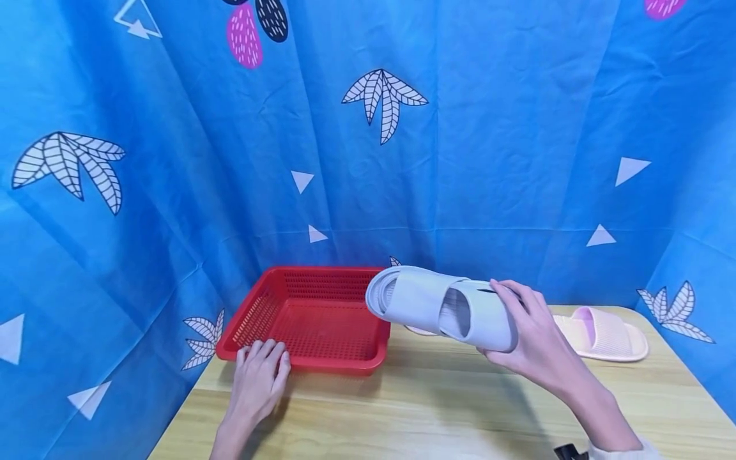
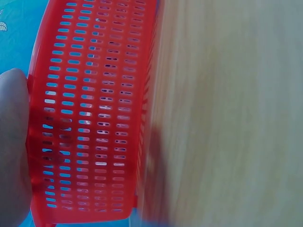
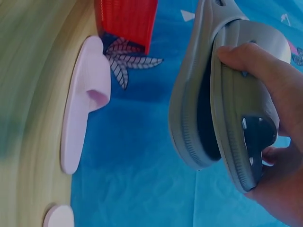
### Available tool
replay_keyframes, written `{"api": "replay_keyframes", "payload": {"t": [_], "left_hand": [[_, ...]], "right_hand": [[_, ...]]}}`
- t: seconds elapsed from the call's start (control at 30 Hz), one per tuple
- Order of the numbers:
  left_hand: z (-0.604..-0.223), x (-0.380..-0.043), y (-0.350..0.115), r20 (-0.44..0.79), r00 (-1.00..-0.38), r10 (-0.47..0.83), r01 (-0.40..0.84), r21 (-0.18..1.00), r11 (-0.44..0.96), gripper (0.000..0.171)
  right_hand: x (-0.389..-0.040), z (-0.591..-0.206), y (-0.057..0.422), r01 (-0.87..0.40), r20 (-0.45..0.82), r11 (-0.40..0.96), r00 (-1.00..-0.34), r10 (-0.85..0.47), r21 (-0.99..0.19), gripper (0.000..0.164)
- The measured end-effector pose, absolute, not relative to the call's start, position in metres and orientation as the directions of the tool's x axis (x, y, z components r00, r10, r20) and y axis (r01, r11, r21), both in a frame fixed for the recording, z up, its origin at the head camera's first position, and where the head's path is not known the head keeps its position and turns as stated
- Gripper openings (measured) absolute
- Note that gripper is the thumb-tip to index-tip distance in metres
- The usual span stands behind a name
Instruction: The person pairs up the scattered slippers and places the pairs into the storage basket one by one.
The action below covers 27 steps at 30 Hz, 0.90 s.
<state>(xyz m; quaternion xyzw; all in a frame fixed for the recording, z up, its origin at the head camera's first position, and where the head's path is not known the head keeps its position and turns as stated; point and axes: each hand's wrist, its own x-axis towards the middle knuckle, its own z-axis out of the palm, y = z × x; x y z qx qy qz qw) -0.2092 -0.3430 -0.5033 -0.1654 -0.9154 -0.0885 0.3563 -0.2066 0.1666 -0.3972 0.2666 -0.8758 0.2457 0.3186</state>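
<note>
Grey slippers (image 1: 422, 299), 2 of them, are held in the right hand (image 1: 539, 342) above the table (image 1: 402, 415), right of the red basket (image 1: 310, 365) near its back-left corner. The left hand (image 1: 259, 378) grips the basket's near rim. The pair gapes apart; uneven finger pressure could drop 1.

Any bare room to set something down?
Bare: the front tabletop, between the left hand and right forearm; also the visible floor of the red perforated basket. Crowded: right of the basket, with pink slides on the tabletop and gray slides held up by the right hand.
</note>
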Motion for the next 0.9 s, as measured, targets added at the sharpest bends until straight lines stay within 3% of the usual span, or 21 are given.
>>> {"api": "replay_keyframes", "payload": {"t": [0.9], "left_hand": [[-0.502,-0.208,-0.341,0.686,-0.685,0.244,0.381,0.052,0.923,0.027]], "right_hand": [[-0.25,-0.366,0.094,-0.642,0.528,0.698,-0.731,-0.432,-0.317,0.088]]}}
